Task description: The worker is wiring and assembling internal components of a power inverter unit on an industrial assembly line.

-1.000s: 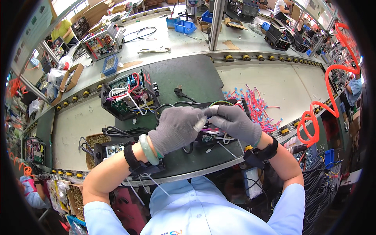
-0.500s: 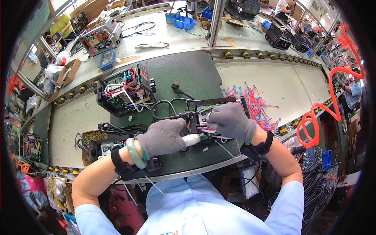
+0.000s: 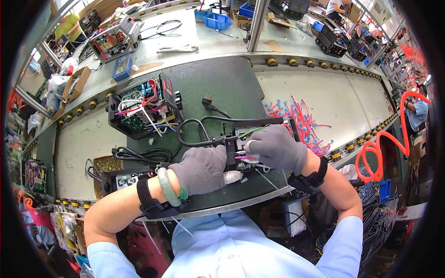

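Head view: both hands in grey knit gloves work on a black electrical unit [image 3: 252,139] lying on the dark green mat [image 3: 222,88] at the near edge of the surface [image 3: 324,92], just in front of the person.

Left hand [image 3: 201,169] is curled closed on the unit's near-left edge, a pale fingertip patch showing; green bangle and black strap on that wrist. Right hand [image 3: 278,148] is closed over the unit's right part, fingers pinching small wires; can't tell exactly which one.

Handling, as a guess: the unit has a rigid plastic/metal frame with some weight, so best held by the frame edges, not by the wiring. Wires are thin, soft and springy, connectors look fragile; the knit gloves give grip but dull the feel.

Black power cord [image 3: 199,125] loops off the unit, rubbery and floppy, plug lying on the mat. A second open unit [image 3: 143,109] with red, white and blue wires sits well apart, upper left. A pile of pink and blue-tipped wires [image 3: 301,118] lies right of the mat. Coiled orange hose [image 3: 384,139] hangs far right.
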The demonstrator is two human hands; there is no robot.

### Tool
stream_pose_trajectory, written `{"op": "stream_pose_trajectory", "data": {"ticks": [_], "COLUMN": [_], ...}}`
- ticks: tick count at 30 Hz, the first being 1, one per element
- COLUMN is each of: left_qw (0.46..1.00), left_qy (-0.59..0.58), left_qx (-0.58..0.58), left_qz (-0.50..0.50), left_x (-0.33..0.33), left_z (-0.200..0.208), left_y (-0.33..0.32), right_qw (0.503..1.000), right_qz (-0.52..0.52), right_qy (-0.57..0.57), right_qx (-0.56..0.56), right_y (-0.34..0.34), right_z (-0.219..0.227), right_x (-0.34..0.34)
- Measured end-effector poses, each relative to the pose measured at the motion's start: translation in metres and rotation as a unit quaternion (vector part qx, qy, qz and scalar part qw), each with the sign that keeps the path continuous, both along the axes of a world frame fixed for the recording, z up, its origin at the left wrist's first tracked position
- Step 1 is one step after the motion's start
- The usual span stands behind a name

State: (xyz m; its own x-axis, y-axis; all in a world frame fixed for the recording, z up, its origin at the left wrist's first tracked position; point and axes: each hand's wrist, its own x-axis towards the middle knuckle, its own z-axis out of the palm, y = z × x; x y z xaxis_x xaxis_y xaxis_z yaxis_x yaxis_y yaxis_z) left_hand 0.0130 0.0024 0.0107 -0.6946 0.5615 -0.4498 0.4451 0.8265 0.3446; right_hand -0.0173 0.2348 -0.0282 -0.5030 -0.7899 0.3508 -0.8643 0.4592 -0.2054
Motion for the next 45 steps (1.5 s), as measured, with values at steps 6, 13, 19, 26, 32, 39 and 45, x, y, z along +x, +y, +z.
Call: {"op": "stream_pose_trajectory", "data": {"ticks": [6, 13, 19, 26, 32, 39, 45], "left_qw": [0.998, 0.998, 0.918, 0.795, 0.531, 0.455, 0.622], "left_qy": [0.042, 0.058, 0.085, 0.155, -0.116, -0.205, 0.048], "left_qx": [0.040, 0.031, 0.324, 0.356, 0.647, 0.716, 0.468], "left_qz": [-0.012, -0.002, 0.212, 0.467, 0.534, 0.488, 0.626], "left_x": [0.004, 0.010, 0.068, 0.125, 0.156, 0.151, 0.144], "left_z": [-0.008, 0.011, 0.070, -0.048, -0.088, -0.091, -0.118], "left_y": [-0.001, -0.018, -0.157, -0.300, -0.239, -0.270, -0.358], "right_qw": [0.992, 0.981, 0.969, 0.937, 0.925, 0.916, 0.892], "right_qz": [-0.004, -0.068, -0.081, -0.170, -0.198, -0.210, -0.228], "right_qy": [-0.059, -0.071, -0.205, -0.306, -0.317, -0.342, -0.364], "right_qx": [0.116, 0.168, -0.114, 0.015, -0.072, -0.019, -0.143], "right_y": [-0.013, -0.025, -0.043, -0.138, -0.164, -0.147, -0.125], "right_z": [0.010, 0.025, 0.057, -0.086, -0.091, -0.079, -0.092], "right_x": [-0.003, 0.007, 0.090, 0.141, 0.120, 0.128, 0.127]}}
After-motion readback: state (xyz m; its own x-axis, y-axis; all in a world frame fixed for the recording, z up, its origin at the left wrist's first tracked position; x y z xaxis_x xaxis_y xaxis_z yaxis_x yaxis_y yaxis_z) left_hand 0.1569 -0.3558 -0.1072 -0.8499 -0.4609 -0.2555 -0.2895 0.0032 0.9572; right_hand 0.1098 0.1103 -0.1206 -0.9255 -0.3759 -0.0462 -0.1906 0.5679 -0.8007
